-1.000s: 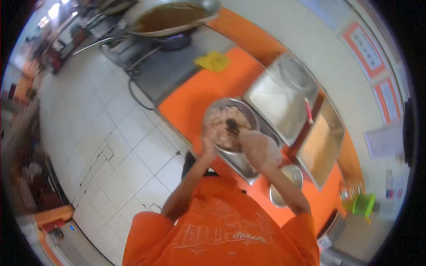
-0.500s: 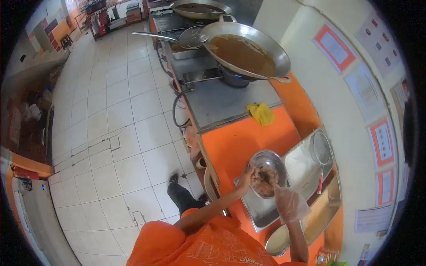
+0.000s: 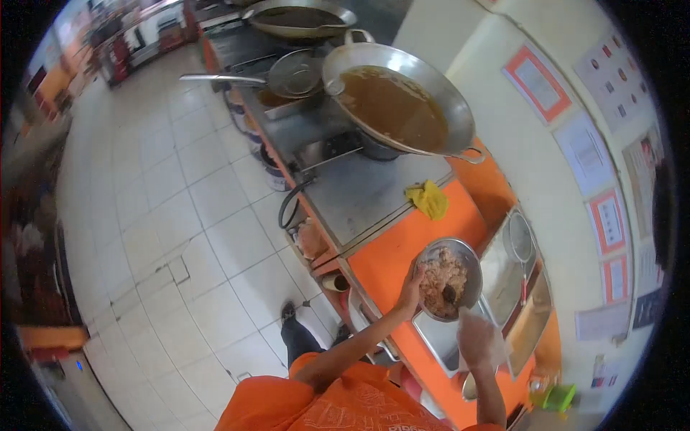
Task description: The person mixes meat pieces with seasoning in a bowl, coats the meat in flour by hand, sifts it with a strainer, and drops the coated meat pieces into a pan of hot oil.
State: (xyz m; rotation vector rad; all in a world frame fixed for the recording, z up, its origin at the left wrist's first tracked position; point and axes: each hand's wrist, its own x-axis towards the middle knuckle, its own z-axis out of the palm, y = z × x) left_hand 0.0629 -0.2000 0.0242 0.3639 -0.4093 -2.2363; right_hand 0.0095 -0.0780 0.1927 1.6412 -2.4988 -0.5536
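Food (image 3: pixel 436 275), pinkish brown, moist and lumpy, with one nearly black clump (image 3: pixel 451 293) low on its right side, fills much of a round metal bowl (image 3: pixel 471 269); the bare inner wall shows dull silver, mostly along the upper and right side. The bowl is at the near part of the orange table (image 3: pixel 384 251), partly over a shallow metal tray (image 3: pixel 440 346), though whether it rests there or is held up I cannot tell. The left hand (image 3: pixel 411 292), bare, grips the bowl by its left rim. The right hand (image 3: pixel 480 339), in a clear plastic glove, is just beside the lower right rim; it is blurred, and I cannot tell whether its fingers are closed on anything. Farther right along the table, a strainer (image 3: pixel 519 237) with a red handle lies over another metal tray. A crumpled yellow cloth (image 3: pixel 429 200) lies near the seam where the orange top meets a grey metal cooking surface (image 3: pixel 348 205). There a wide wok (image 3: pixel 453 108) holds brown liquid, with a long-handled skimmer (image 3: pixel 296 74) beside it. Pale tiles cover the floor (image 3: pixel 223 223), and framed papers (image 3: pixel 537 82) hang on the whitish wall (image 3: pixel 478 79).
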